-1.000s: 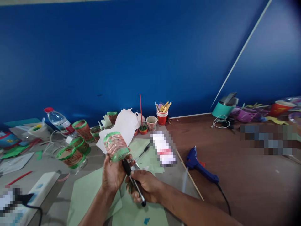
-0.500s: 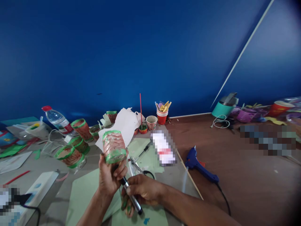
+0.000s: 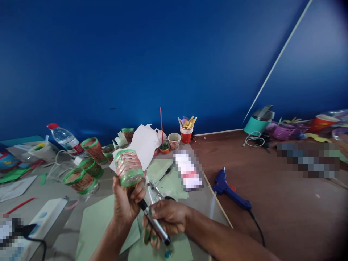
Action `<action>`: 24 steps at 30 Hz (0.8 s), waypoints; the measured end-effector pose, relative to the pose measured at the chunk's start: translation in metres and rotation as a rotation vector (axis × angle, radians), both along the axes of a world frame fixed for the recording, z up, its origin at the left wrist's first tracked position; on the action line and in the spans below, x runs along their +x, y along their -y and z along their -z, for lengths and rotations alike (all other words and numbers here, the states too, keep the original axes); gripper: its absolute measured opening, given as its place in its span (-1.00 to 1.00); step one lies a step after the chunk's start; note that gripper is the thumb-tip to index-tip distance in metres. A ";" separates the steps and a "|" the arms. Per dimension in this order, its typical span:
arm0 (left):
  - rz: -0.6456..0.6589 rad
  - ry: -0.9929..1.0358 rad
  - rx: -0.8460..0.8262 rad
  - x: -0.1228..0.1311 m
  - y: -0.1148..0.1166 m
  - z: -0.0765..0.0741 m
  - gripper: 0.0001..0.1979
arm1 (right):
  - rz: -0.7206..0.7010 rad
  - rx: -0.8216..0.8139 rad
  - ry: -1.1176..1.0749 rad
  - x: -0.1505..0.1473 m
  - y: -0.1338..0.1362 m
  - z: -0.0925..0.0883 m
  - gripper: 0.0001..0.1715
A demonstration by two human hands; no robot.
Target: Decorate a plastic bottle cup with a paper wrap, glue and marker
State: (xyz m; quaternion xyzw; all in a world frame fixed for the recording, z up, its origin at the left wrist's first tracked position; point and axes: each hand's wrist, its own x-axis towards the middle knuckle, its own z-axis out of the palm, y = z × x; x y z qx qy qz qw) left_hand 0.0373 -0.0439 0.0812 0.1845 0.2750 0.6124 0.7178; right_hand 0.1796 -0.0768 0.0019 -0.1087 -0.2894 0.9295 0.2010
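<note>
My left hand [image 3: 126, 201] is wrapped round the lower part of a clear plastic cup [image 3: 128, 167] covered with pinkish-brown bands and green edges, held tilted above the table. The black end of a silver marker [image 3: 157, 225] meets the fingers of that hand under the cup. Gripping the marker's barrel is my right hand [image 3: 168, 215], with green stains on its lower fingers. Beneath both hands lie pale green paper sheets [image 3: 95, 232]. Scissors [image 3: 159, 194] and a white pen [image 3: 149, 189] are just beyond my right hand, partly hidden by it.
Similar decorated cups [image 3: 78, 179] and a water bottle [image 3: 66, 139] stand at left. A phone [image 3: 188, 170] lies beyond my right hand. The blue glue gun [image 3: 231, 190] rests right, its cord trailing frontward. A red-and-white cup [image 3: 186, 135] holds plastic cutlery near the wall.
The decorated cup has shifted slightly left and tilted more. My right hand and the marker's lower end have moved a little to the right.
</note>
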 end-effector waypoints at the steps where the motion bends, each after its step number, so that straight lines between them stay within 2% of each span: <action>1: -0.002 0.017 0.005 -0.006 -0.003 -0.001 -0.46 | -0.057 -0.003 -0.019 0.001 0.002 0.004 -0.48; 3: -0.062 0.056 0.049 -0.020 -0.010 -0.002 -0.39 | -0.205 0.025 -0.008 0.001 0.009 0.009 -0.46; 4: -0.075 0.063 0.059 -0.025 -0.013 -0.003 -0.40 | -0.270 0.063 0.051 0.000 0.013 0.011 -0.52; 6: -0.101 0.033 0.055 -0.030 -0.017 -0.004 -0.41 | -0.323 0.116 0.114 -0.001 0.019 0.010 -0.59; 7: -0.114 0.007 0.055 -0.029 -0.017 -0.003 -0.42 | -0.278 0.117 0.075 -0.001 0.021 0.007 -0.57; 8: -0.124 -0.019 0.073 -0.027 -0.017 -0.002 -0.45 | -0.175 0.111 0.010 -0.001 0.021 0.002 -0.54; 10: -0.162 -0.087 0.140 -0.017 -0.016 0.005 -0.55 | 0.101 0.109 -0.102 0.003 0.018 -0.011 -0.46; 13: -0.114 -0.271 0.161 -0.004 -0.015 0.023 -0.56 | 0.347 0.184 -0.095 0.017 0.006 -0.037 -0.45; 15: -0.075 -0.437 0.188 0.002 -0.015 0.038 -0.54 | 0.480 0.314 -0.052 0.029 0.000 -0.052 -0.28; 16: -0.055 -0.510 0.211 0.003 -0.016 0.045 -0.54 | 0.562 0.355 -0.010 0.036 -0.002 -0.058 -0.26; 17: -0.010 -0.568 0.235 0.005 -0.016 0.051 -0.53 | 0.656 0.391 0.011 0.042 -0.002 -0.063 -0.29; 19: 0.083 -0.647 0.253 0.007 -0.015 0.059 -0.49 | 0.806 0.472 0.034 0.051 -0.001 -0.070 -0.48; 21: 0.138 -0.699 0.272 0.009 -0.013 0.062 -0.45 | 0.864 0.541 0.060 0.055 0.002 -0.075 -0.63; 24: 0.171 -0.752 0.291 0.013 -0.009 0.060 -0.44 | 0.835 0.569 0.098 0.056 0.003 -0.078 -0.55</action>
